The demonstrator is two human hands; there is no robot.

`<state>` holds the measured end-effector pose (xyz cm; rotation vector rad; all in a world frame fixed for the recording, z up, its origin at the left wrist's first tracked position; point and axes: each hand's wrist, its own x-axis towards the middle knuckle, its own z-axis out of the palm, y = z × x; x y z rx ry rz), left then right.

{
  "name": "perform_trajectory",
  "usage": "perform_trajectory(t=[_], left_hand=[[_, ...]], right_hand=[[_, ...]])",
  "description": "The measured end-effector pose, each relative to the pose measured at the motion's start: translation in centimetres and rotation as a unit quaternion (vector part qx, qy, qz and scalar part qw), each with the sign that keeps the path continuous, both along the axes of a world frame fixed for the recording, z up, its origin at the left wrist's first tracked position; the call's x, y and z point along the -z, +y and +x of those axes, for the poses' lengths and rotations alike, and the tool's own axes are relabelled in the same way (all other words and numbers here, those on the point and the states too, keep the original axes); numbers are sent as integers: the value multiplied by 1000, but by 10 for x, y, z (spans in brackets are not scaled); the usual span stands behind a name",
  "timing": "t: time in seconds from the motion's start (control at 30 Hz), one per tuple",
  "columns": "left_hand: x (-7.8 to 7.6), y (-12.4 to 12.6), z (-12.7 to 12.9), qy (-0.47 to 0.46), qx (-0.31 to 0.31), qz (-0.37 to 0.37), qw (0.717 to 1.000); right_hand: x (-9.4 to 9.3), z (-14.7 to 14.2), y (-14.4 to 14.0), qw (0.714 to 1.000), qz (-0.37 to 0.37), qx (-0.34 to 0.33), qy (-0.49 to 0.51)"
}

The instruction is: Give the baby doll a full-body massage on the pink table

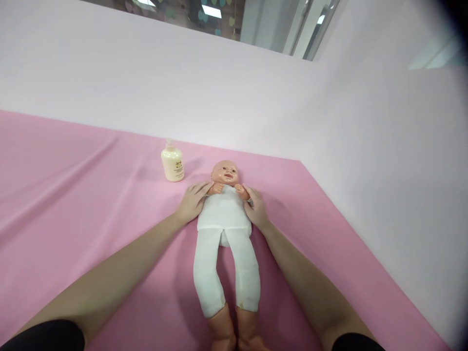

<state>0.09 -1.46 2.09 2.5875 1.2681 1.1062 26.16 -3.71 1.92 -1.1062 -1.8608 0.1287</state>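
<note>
A baby doll in a white top and white trousers lies on its back, head away from me and bare feet toward me. My left hand holds the doll's arm on the left, its fingers laid over the sleeve near the doll's small hand. On the other side my right hand holds the other arm in the same way, with its thumb side against the doll's body. Both of the doll's little hands rest near its chest. My palms and the undersides of the doll's arms are hidden.
A cream-coloured pump bottle stands upright to the left of the doll's head. Pink cloth with a few creases covers the table. White walls rise behind and at the right, with a window above the back one.
</note>
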Motion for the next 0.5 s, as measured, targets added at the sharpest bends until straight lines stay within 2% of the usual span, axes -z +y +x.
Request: perform_trajectory(t=[0.13,0.3,0.4,0.5], left_hand=[[3,3,-3,-77,-28,3,997],[10,11,-8,-212,-48,-25,976],[14,16,-11,-261,-66,-49,962],[15,17,-12,-272,-75,-54,958]], right_hand=[[1,-1,-1,996,-21,23,86],[-1,2,2,975,-36,21,220],[-1,5,7,964,-28,41,262],[-1,8,9,959,-34,57,275]])
